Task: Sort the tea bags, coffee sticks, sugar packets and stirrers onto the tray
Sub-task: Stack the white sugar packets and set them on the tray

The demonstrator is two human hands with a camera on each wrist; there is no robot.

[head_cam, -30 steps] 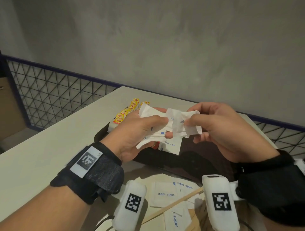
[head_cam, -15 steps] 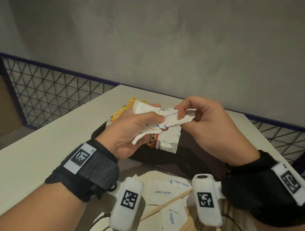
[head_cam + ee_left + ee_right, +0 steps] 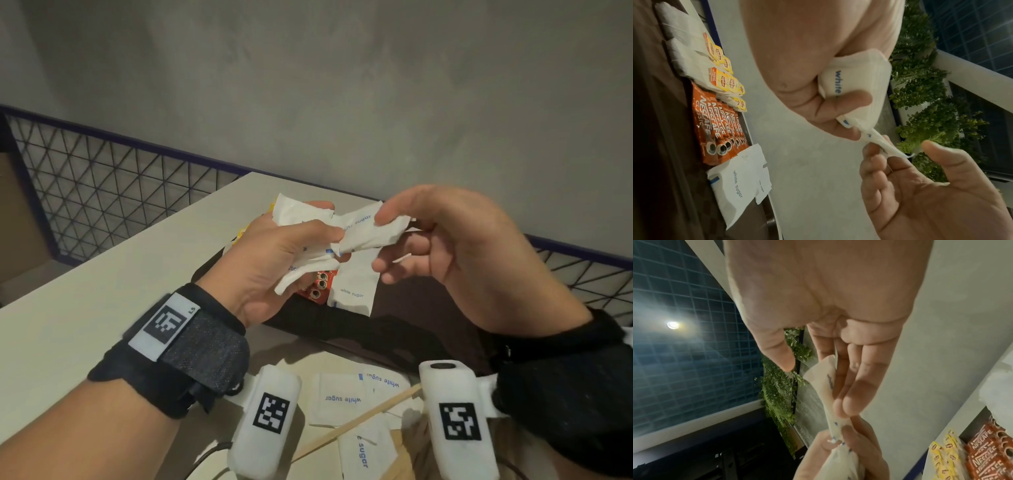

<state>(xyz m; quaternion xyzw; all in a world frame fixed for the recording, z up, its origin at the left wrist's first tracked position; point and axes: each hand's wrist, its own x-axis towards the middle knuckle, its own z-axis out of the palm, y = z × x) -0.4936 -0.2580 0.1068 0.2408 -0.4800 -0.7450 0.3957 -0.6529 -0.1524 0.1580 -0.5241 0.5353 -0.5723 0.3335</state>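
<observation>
A bunch of white sugar packets [image 3: 301, 236] is gripped in the left hand [image 3: 274, 260], the fingers curled round it, above the near edge of the dark tray [image 3: 421, 329]. One packet [image 3: 370, 233] sticks out of the bunch toward the right hand [image 3: 459, 253]; its far end is touched by the right thumb and fingertips [image 3: 840, 407], which lie nearly straight and loosely spread, and a firm pinch cannot be made out.

On the tray, orange coffee sticks [image 3: 719, 129] are laid side by side. Beside them, toward the tray's far end, the yellow-tagged tea bags [image 3: 723, 71] are ranged; on their other side a flat sugar packet [image 3: 737, 183] is seen.

In front of the tray, on the pale surface [image 3: 102, 284], more sugar packets [image 3: 339, 397] are scattered with a wooden stirrer [image 3: 356, 425] lying across them.
</observation>
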